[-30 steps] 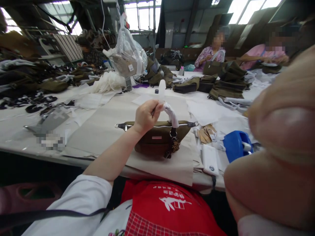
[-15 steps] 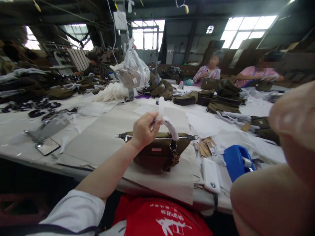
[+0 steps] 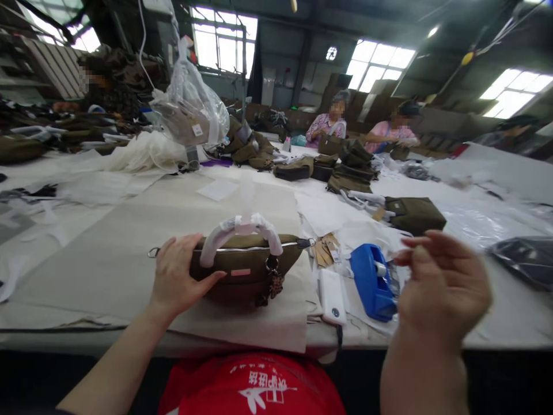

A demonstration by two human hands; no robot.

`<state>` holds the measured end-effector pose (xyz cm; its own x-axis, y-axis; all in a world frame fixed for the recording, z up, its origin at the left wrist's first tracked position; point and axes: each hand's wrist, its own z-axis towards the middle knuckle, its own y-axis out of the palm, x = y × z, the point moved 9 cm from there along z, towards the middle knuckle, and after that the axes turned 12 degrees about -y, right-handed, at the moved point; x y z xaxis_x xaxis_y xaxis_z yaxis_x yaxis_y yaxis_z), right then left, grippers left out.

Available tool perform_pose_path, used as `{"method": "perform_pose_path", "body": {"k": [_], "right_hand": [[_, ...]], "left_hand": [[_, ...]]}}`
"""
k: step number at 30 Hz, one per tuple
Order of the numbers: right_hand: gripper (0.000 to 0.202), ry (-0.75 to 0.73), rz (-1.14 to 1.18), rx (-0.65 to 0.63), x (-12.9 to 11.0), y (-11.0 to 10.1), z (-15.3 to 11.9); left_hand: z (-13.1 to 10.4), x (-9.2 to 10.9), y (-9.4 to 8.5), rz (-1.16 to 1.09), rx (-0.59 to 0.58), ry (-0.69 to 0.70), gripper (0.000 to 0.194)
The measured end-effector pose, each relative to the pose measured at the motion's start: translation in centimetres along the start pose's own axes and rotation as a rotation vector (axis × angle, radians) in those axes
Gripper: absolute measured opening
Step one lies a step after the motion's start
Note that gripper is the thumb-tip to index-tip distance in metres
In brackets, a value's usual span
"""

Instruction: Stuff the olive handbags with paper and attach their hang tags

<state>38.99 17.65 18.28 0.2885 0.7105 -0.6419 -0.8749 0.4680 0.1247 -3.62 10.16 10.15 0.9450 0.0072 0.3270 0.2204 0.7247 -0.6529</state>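
An olive-brown handbag (image 3: 246, 278) stands upright on the table in front of me. Its handle (image 3: 222, 233) is wrapped in white padding, with a clear strip rising from the top. A leopard-print charm (image 3: 276, 282) hangs from a ring at the front. My left hand (image 3: 179, 276) grips the bag's left end, thumb across the front and fingers over the top edge. Raised to the right, my right hand (image 3: 443, 282) has its fingers curled and thumb pressed in; whatever they pinch is too blurred to make out. Just left of that hand sits a blue tape dispenser (image 3: 367, 282).
A white power-bank-like device (image 3: 332, 297) and brown card tags (image 3: 327, 249) lie right of the bag. More olive bags (image 3: 415, 214) are spread behind. A plastic-wrapped bag (image 3: 185, 118) hangs at back left. Two people (image 3: 326, 127) work across the table.
My left hand has let go of the padded handle and moved down to the bag's left end. My right hand has moved away from close to the camera, toward the dispenser. The view has turned right.
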Motion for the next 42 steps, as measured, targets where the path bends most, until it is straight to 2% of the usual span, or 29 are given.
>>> {"method": "perform_pose_path", "body": {"k": [2, 5, 7, 10, 12, 16, 20, 24, 28, 31, 33, 37, 39, 42], "right_hand": [[0.034, 0.092, -0.106, -0.050, 3.5, -1.3, -1.9], [0.039, 0.250, -0.309, -0.271, 9.6, -2.9, -6.4], [0.043, 0.370, -0.329, -0.407, 13.0, -3.6, -9.8], [0.044, 0.496, -0.284, -0.582, 15.9, -3.4, -14.1], [0.042, 0.506, -0.316, -0.663, 16.8, -3.4, -15.5], [0.043, 0.469, -0.470, -0.684, 18.5, -4.6, -14.8], [0.049, 0.491, -0.538, -0.738, 20.7, -4.9, -13.8], [0.050, 0.493, -0.527, -0.808, 21.8, -2.8, -13.8], [0.048, 0.469, -0.470, -0.854, 21.1, -0.3, -14.7], [0.045, 0.438, -0.450, -0.881, 20.3, 0.4, -15.2], [0.044, 0.421, -0.461, -0.901, 20.1, 0.1, -15.2], [0.043, 0.349, -0.601, -0.864, 20.2, -2.1, -13.5], [0.043, 0.292, -0.690, -0.846, 20.4, -3.0, -12.3], [0.037, 0.249, -0.783, -0.846, 21.2, -3.2, -10.7]], "left_hand": [[0.4, -0.2, 1.2, 0.046, -0.023, 0.026, 0.062], [1.9, -0.5, 2.5, 0.060, -0.037, 0.050, 0.045], [3.1, -0.8, 3.2, 0.059, -0.024, 0.051, 0.036], [4.5, -1.1, 3.8, 0.034, 0.041, 0.070, 0.024], [4.9, -1.4, 4.1, 0.018, 0.119, 0.080, 0.019], [5.1, -2.9, 4.7, 0.077, 0.231, 0.007, 0.020], [4.6, -3.5, 5.0, 0.127, 0.219, -0.057, 0.019], [3.3, -3.4, 4.6, 0.164, 0.233, -0.152, 0.014], [2.2, -3.4, 4.5, 0.232, 0.253, -0.262, 0.017], [1.9, -3.0, 4.3, 0.202, 0.218, -0.257, 0.020], [1.8, -2.5, 3.6, 0.131, 0.208, -0.233, 0.032], [-0.1, -1.4, 0.2, -0.025, 0.264, -0.159, 0.079], [-2.0, -0.9, -1.4, -0.034, 0.291, -0.100, 0.084], [-4.7, -1.4, -2.6, -0.102, 0.246, -0.092, 0.072]]}}
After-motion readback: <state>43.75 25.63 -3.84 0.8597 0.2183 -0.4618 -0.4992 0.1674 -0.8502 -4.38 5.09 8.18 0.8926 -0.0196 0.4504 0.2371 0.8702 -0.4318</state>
